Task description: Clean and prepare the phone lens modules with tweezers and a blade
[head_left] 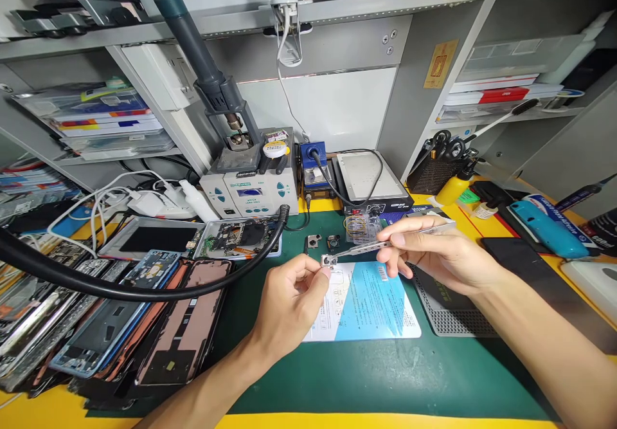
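Note:
Between its thumb and fingertips, my left hand (294,297) pinches a small phone camera module (329,261) above the green mat (366,377). My right hand (429,249) grips a pair of metal tweezers (369,247), pen-like, with the tips reaching the module's top edge; whether they touch it I cannot tell. Just behind lie two more small camera modules, one silvery (313,241) and one darker (333,242). Below the hands is a blue and white printed card (371,307), partly covered by my left hand.
Opened phones and frames (183,326) are stacked at left, under a thick black hose (144,292). A rework station (248,191) and a soldering unit (318,165) stand at the back. A perforated dark plate (453,300) lies under my right forearm; a yellow bottle (453,186) stands at right.

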A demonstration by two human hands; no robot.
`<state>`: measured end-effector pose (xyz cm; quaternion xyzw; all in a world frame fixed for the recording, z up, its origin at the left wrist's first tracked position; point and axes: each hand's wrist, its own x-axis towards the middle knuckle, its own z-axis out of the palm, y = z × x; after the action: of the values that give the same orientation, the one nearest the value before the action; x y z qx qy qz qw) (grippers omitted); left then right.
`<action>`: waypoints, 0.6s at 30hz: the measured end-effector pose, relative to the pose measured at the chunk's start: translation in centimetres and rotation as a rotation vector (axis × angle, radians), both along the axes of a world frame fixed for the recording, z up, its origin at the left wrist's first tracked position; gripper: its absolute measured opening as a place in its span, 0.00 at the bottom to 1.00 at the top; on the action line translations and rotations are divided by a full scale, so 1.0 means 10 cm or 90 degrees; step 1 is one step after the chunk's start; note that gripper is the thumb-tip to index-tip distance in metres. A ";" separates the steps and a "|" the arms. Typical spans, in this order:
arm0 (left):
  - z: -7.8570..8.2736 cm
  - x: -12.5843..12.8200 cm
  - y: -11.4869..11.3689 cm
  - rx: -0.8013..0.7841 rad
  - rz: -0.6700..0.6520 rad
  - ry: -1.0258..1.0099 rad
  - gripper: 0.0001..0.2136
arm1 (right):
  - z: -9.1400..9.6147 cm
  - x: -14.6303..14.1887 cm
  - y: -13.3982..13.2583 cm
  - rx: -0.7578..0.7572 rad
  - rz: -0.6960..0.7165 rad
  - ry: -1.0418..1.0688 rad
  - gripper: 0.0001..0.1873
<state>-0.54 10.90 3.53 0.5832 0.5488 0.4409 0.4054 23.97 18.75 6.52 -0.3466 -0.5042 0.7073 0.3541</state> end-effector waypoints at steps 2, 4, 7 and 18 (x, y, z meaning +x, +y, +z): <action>-0.01 0.00 0.00 -0.001 0.002 -0.001 0.14 | 0.00 0.00 0.00 0.002 0.000 -0.003 0.09; -0.01 0.00 0.00 0.000 0.003 -0.002 0.14 | 0.00 0.00 0.00 0.003 0.002 -0.002 0.09; -0.01 0.00 0.00 0.001 0.006 -0.004 0.14 | 0.00 0.01 0.00 0.005 0.004 0.000 0.08; -0.01 0.00 0.00 0.005 0.003 0.000 0.13 | 0.01 0.01 -0.02 0.008 0.000 -0.006 0.09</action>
<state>-0.55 10.88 3.47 0.5834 0.5486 0.4438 0.4022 24.05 18.58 6.61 -0.3475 -0.5104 0.7025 0.3538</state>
